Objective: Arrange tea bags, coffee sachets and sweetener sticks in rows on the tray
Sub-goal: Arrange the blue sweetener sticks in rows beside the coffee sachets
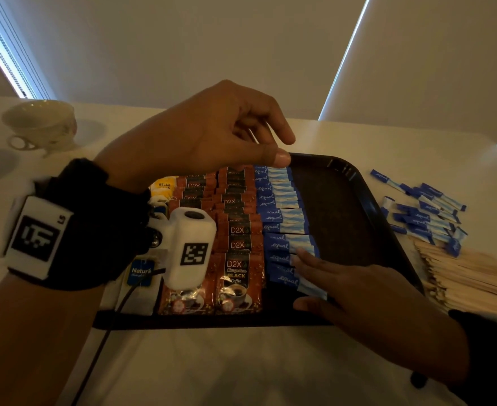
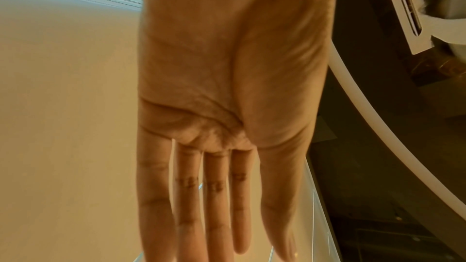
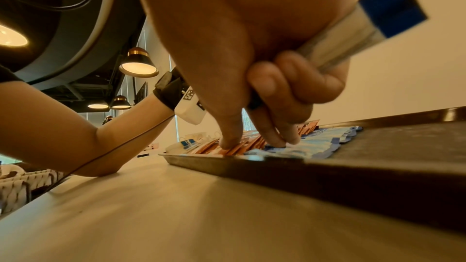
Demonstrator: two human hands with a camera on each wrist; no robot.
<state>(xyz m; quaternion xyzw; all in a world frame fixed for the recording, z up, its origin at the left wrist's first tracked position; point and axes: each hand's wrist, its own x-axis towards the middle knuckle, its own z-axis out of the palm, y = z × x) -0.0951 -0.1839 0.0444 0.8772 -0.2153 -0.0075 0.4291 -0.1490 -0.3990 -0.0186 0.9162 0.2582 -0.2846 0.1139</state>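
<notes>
Pale bench (image 1: 212, 370) under dim warm lamps is carrying everything. My right hand (image 1: 367, 300) is curling its back fingers round spare sweetener sticks (image 3: 353, 33) while its straighter fingers are pressing the near end of the blue row (image 1: 285, 227) on the dark tray (image 1: 358, 183). My left hand (image 1: 212, 133) is hovering relaxed, holding nothing, over the row's far end. Tea bags (image 1: 141, 273) and coffee sachets (image 1: 238, 244) are already lying in rows; I judge the sweetener row nearly done, with a loose pile (image 1: 426, 212) waiting beside wooden stirrers (image 1: 470, 276). An upturned cup (image 1: 40, 124) is sitting far left.
</notes>
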